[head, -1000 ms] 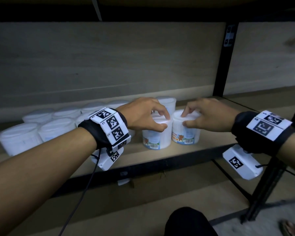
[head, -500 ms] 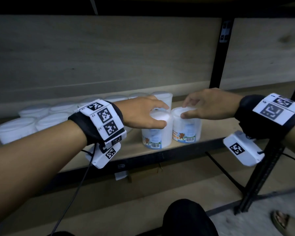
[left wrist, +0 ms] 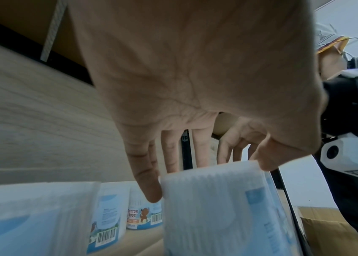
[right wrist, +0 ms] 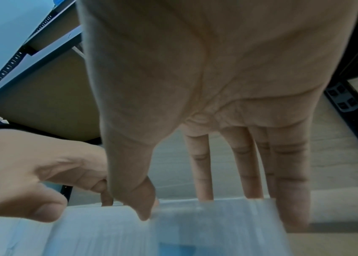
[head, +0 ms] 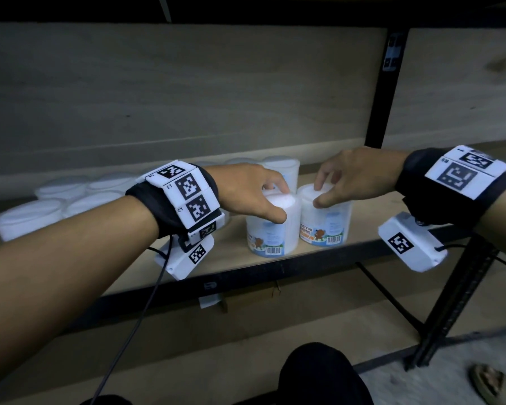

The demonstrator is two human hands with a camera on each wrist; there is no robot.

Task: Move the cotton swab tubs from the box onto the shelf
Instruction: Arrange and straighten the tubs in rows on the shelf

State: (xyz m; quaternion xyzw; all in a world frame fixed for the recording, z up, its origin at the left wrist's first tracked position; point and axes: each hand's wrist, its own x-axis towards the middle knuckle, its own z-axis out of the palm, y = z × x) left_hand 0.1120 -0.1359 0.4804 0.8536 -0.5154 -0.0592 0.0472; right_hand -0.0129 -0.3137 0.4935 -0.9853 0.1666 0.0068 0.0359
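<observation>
Two tubs stand side by side, touching, at the front edge of the wooden shelf. The left hand grips the left tub at its rim, thumb in front, fingers behind. The right hand holds the right tub likewise, its thumb on the near rim and its fingers spread over the lid. Behind and leftward, about nine more tubs sit in two blurred rows against the plywood back panel. A black steel upright divides the bays.
</observation>
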